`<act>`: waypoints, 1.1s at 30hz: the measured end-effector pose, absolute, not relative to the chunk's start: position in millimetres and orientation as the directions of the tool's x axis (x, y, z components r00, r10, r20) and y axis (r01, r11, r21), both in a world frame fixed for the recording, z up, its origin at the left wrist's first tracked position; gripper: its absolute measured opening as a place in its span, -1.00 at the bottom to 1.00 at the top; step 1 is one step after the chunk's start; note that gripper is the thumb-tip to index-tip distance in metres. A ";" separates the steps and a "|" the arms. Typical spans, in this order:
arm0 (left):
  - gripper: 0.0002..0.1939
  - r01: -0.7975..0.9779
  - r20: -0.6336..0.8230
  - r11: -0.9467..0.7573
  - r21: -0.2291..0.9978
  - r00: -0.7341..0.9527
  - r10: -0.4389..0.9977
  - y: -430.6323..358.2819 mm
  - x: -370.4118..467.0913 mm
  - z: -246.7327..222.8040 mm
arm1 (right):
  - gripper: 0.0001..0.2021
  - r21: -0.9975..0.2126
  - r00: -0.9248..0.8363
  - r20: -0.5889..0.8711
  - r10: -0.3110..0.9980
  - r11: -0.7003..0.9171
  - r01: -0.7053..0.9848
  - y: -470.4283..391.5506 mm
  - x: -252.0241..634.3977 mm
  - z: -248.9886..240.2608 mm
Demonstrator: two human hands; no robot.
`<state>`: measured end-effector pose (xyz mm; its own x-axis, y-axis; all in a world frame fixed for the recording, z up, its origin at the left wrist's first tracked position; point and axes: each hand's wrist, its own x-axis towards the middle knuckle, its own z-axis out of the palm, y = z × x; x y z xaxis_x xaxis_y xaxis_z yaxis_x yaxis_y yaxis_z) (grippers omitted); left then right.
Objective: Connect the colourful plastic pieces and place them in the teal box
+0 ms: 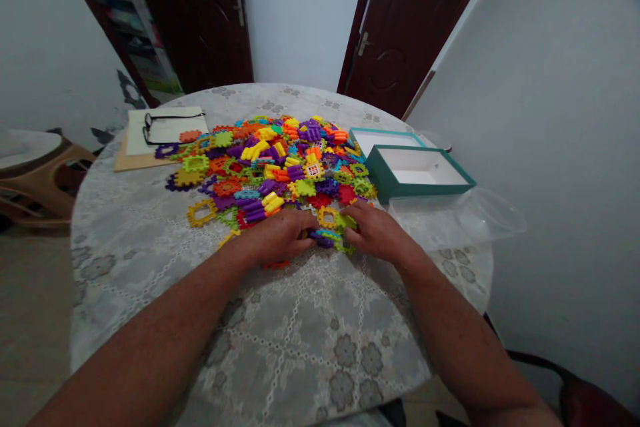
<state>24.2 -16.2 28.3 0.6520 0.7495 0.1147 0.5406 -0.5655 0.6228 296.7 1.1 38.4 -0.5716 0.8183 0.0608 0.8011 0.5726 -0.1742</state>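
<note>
A heap of colourful toothed plastic building pieces [305,188] lies on the table, with purple, yellow and orange joined tube-shaped pieces [273,203] among them. At the heap's near edge, my left hand [285,237] has its fingers and thumb curled together; what lies between them is mostly hidden. Facing it, my right hand [377,230] pinches a lime-green toothed piece [345,221] between fingers and thumb. Between both hands sit a yellow square frame piece [328,216] and a purple toothed piece [323,240].
A green open box [425,190] and a teal-edged lid [385,135] stand right of the heap. A clear plastic bag [460,223] lies before the box. Black glasses [148,125] rest on papers [135,140] at the left. A patterned cloth [300,340] covers the round table.
</note>
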 end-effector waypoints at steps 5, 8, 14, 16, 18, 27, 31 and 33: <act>-0.94 0.561 0.115 -0.555 0.614 0.633 0.766 -16.4 24.0 31.5 | -0.79 -0.239 -0.522 0.209 0.827 0.561 0.793 8.4 296.7 37.5; -0.91 0.549 0.142 -0.569 0.612 0.631 0.762 -17.1 24.6 33.9 | -0.79 -0.279 -0.485 0.342 0.805 0.580 0.765 4.6 293.7 42.4; -0.95 0.526 0.187 -0.625 0.577 0.660 0.728 -16.5 26.0 31.1 | -0.83 -0.409 -0.599 0.248 0.761 0.643 0.648 -13.7 280.6 55.3; -0.95 0.549 0.178 -0.620 0.561 0.652 0.737 -15.7 25.2 29.7 | -0.84 -0.454 -0.605 0.215 0.767 0.627 0.633 -17.1 277.3 56.6; -0.99 0.569 0.160 -0.594 0.568 0.632 0.759 -15.4 23.9 29.1 | -0.86 -0.492 -0.610 0.195 0.768 0.614 0.617 -18.5 275.5 57.1; -0.74 0.601 0.073 -0.526 0.602 0.614 0.786 -22.2 26.0 36.2 | -0.82 -0.727 -0.707 0.031 0.706 0.501 0.469 -15.4 279.8 57.2; -0.65 0.591 0.073 -0.584 0.556 0.666 0.743 -25.9 28.1 43.0 | -0.81 -0.744 -0.745 0.024 0.666 0.510 0.432 -13.8 277.8 50.4; -0.66 0.585 0.069 -0.597 0.549 0.680 0.730 -26.1 27.8 44.1 | -0.80 -0.715 -0.733 0.057 0.678 0.541 0.444 -13.4 275.8 46.5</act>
<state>27.8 -26.1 44.1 0.6805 0.7296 0.0686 0.5851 -0.5973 0.5486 275.8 -13.4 46.5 -0.7333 0.6775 0.0570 0.4440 0.5406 -0.7146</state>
